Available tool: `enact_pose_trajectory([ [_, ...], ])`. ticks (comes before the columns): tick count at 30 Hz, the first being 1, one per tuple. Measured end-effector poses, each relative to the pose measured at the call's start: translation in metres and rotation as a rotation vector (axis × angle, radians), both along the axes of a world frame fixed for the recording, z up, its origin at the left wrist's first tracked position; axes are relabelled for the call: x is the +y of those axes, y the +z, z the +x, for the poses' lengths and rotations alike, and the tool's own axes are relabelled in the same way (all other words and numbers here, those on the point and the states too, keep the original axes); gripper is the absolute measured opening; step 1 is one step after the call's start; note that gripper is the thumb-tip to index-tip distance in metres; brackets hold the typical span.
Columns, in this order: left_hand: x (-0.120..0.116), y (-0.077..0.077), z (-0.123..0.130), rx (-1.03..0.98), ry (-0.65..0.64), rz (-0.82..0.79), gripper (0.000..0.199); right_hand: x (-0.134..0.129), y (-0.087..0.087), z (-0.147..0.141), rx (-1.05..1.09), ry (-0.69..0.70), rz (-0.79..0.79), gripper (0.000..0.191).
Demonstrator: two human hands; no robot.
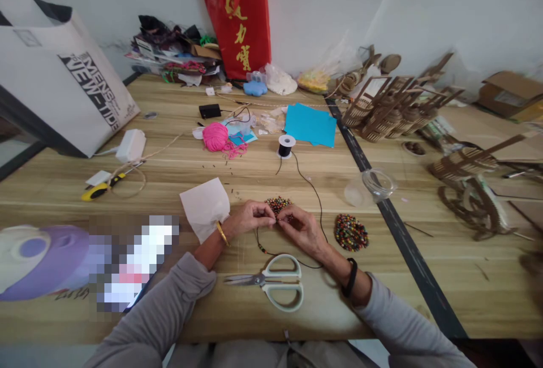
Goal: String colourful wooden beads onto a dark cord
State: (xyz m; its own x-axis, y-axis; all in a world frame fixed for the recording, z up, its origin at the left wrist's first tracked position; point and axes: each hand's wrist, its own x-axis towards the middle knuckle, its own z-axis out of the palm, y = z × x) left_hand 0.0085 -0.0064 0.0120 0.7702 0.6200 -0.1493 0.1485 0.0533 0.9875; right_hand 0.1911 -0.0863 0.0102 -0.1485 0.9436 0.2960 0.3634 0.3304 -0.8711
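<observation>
Thumb and finger of my left hand (252, 216) are pinched on the end of a thin black cord (316, 190). My right hand (304, 232) meets it fingertip to fingertip, closed on a tiny dark piece that looks like a bead. A few coloured beads (262, 249) are threaded on the cord below my left hand. Just beyond my fingers lies a heap of small multicoloured beads (278, 204), partly hidden by them. The cord runs past my right wrist to a white spool of black cord (286, 146). White-handled scissors (265, 280) lie in front of my hands.
Right of my hand is a coil of strung beads (351, 232). White paper (204, 207) lies by my left wrist, a phone (138, 269) further left. Pink yarn (215, 137), blue sheets (309, 125), a yellow cutter (102, 187) and clear round containers (373, 186) stand around.
</observation>
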Motion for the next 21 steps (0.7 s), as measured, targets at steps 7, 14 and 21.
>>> enact_pose_trajectory([
  [7,0.0001,0.0019,-0.0005,0.009,-0.012,-0.02,0.028,0.0,-0.0003,-0.0005,0.001,-0.001,0.0,0.01],
  [14,0.0,0.0006,-0.0008,-0.005,-0.015,-0.017,0.03,-0.0002,0.0004,-0.001,0.011,-0.001,0.0,0.01],
  [21,-0.0006,0.0021,-0.0008,0.006,-0.028,-0.004,0.028,-0.0004,-0.0016,-0.0005,0.021,-0.01,-0.03,0.011],
])
